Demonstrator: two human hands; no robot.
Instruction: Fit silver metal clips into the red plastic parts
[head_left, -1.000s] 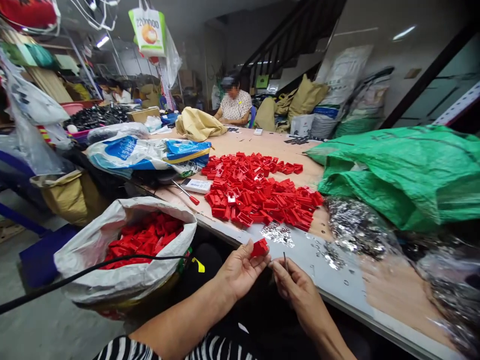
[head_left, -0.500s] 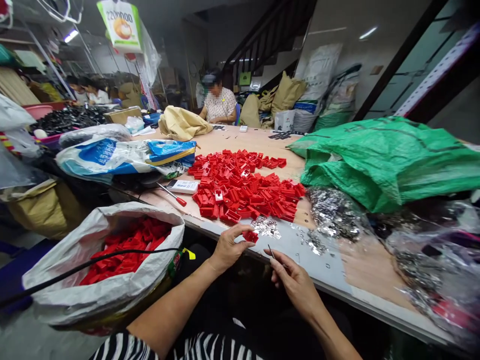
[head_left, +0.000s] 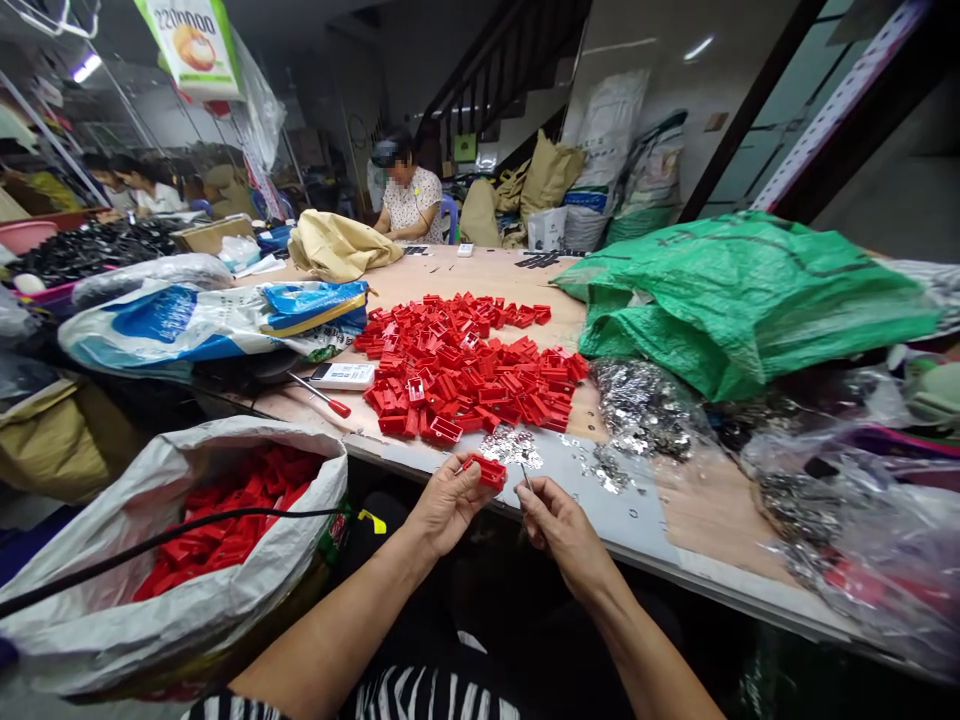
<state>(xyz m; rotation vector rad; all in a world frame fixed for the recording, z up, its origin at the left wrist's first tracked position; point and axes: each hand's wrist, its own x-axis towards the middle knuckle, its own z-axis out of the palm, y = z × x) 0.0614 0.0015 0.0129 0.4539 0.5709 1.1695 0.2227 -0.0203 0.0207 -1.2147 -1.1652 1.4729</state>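
My left hand (head_left: 448, 508) is closed on a small red plastic housing (head_left: 489, 472), held between thumb and fingers just off the table's front edge. The housing's long hollow side shows. To its right, my right hand (head_left: 559, 522) pinches a thin pointed metal tool (head_left: 526, 477), its tip up and close to the housing; most of the tool is hidden by the fingers. Behind the hands, flat shiny metal pieces (head_left: 512, 447) lie scattered on the table. A large heap of similar red housings (head_left: 472, 375) spreads beyond them.
At my left stands a white sack (head_left: 90, 640) with more red housings inside. A red-handled screwdriver (head_left: 322, 396) lies by a white box (head_left: 343, 376). Bagged metal pieces (head_left: 645, 405) and a green sack (head_left: 720, 300) are at right. A co-worker (head_left: 412, 200) sits across the table (head_left: 720, 520).
The red housing has turned in my left hand, so more of its length shows. My right hand has come slightly nearer to it. The whole view has shifted a little.
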